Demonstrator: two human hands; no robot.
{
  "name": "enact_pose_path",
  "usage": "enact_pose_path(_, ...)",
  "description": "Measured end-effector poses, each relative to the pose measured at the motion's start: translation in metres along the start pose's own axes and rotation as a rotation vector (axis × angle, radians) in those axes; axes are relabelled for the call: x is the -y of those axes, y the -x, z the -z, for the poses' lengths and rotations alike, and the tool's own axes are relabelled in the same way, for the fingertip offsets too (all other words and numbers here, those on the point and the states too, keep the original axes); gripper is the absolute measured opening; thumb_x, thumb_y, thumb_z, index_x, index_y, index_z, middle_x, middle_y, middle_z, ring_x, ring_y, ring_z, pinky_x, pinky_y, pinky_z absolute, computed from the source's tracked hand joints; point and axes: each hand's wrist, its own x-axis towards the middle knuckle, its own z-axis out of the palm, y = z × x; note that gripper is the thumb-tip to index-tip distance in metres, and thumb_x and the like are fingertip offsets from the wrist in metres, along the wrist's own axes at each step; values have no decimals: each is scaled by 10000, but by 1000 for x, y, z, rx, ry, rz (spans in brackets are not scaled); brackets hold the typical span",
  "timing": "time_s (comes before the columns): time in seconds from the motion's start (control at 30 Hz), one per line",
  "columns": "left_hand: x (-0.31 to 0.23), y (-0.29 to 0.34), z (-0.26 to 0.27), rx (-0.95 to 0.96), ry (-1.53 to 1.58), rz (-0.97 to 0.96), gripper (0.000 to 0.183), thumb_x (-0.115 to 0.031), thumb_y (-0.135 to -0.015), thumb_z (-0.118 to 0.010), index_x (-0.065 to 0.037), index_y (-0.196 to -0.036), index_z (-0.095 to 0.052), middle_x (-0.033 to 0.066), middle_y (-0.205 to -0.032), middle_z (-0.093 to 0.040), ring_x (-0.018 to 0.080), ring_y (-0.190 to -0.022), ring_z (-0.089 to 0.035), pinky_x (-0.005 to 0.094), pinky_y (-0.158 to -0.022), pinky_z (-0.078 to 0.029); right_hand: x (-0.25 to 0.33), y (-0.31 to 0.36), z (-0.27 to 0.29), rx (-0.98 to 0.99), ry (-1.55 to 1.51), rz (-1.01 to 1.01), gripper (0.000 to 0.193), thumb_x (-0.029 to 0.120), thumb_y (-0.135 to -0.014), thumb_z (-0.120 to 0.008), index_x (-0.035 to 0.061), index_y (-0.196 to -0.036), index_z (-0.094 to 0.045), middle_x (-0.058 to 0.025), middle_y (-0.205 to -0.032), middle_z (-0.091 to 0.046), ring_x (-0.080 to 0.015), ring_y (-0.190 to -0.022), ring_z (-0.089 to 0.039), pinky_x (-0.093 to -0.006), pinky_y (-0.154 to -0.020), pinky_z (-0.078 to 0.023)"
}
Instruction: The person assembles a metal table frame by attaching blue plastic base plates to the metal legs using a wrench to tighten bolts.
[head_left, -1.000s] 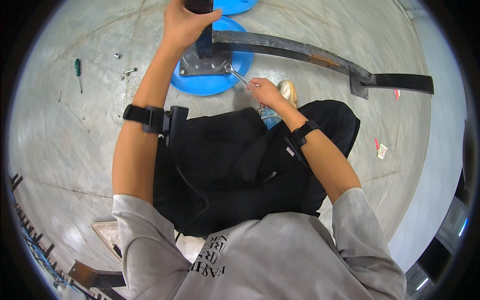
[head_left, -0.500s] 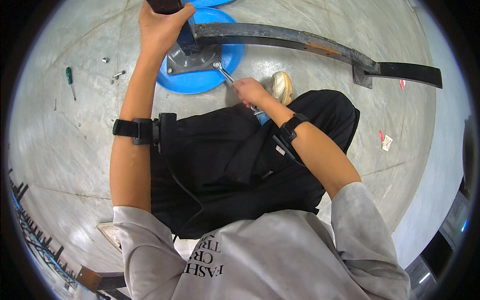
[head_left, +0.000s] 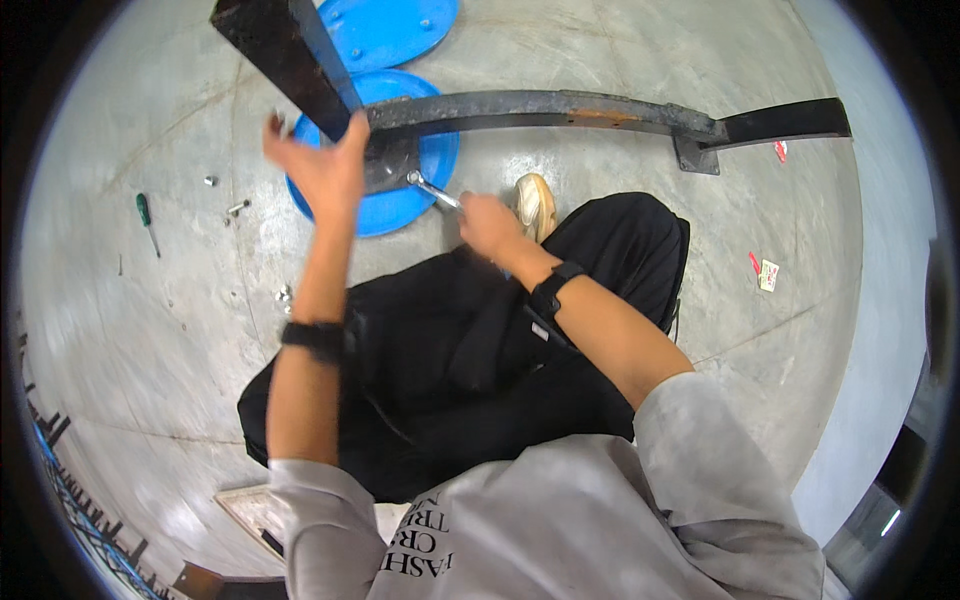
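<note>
Wrench (head_left: 432, 190) handle hidden inside right hand (head_left: 488, 222).

2 blue discs (head_left: 400, 195) by left hand (head_left: 322, 170) | 1 wrench (head_left: 433, 190) in right hand (head_left: 487, 222) | 1 screwdriver (head_left: 147, 218) far left | 2 dark beams (head_left: 560, 108)

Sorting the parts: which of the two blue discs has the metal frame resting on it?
The nearer blue disc, under the frame's base plate beside the left hand; the farther disc lies bare.

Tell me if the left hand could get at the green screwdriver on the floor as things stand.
Probably yes: the left hand is open and holds nothing, and only bare floor lies between it and the green screwdriver off to its left, though a stretch is likely.
</note>
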Motion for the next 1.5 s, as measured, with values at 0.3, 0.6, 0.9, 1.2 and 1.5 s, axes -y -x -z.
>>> enact_pose_path(0.3,-26,-13,2,115,297,-11,910,-194,-627,-780,82,-1260,-186,199,-1224,-308,262,-1138,-335,374,-994,-266,-1,14,3,-174,440,192,261,90,-779,-484,3,-1023,-516,-149,-801,-627,-261,-662,-644,-349,-520,-510)
enact_pose_path(0.6,-46,-89,3,212,468,-116,310,-67,-636,-762,-17,-885,-584,48,-808,-603,137,-717,-575,259,-680,-468,-17,4,6,-189,482,364,174,120,-757,-509,11,-891,-490,-109,-624,-618,-235,-598,-642,-341,-488,-496)
enact_pose_path(0.9,-46,-83,-2,106,391,-147,193,-54,-641,-687,-50,-826,-635,43,-756,-624,161,-678,-594,279,-629,-466,1,6,6,-108,297,151,228,263,-886,-430,63,-916,-536,-134,-637,-608,-322,-588,-610,-437,-509,-468)
enact_pose_path(1.2,-65,-80,8,168,292,-35,178,-116,-664,-631,-3,-774,-547,15,-651,-535,106,-571,-498,261,-513,-401,11,9,-3,-154,235,72,213,267,-881,-443,78,-927,-530,-136,-644,-606,-319,-612,-611,-440,-512,-463)
enact_pose_path(1.5,-61,-83,3,180,321,-32,155,-111,-641,-638,-12,-725,-554,12,-635,-538,105,-564,-500,255,-508,-403,2,6,3,-100,448,254,273,67,-773,-477,2,-1038,-488,-135,-669,-616,-280,-627,-627,-380,-546,-498)
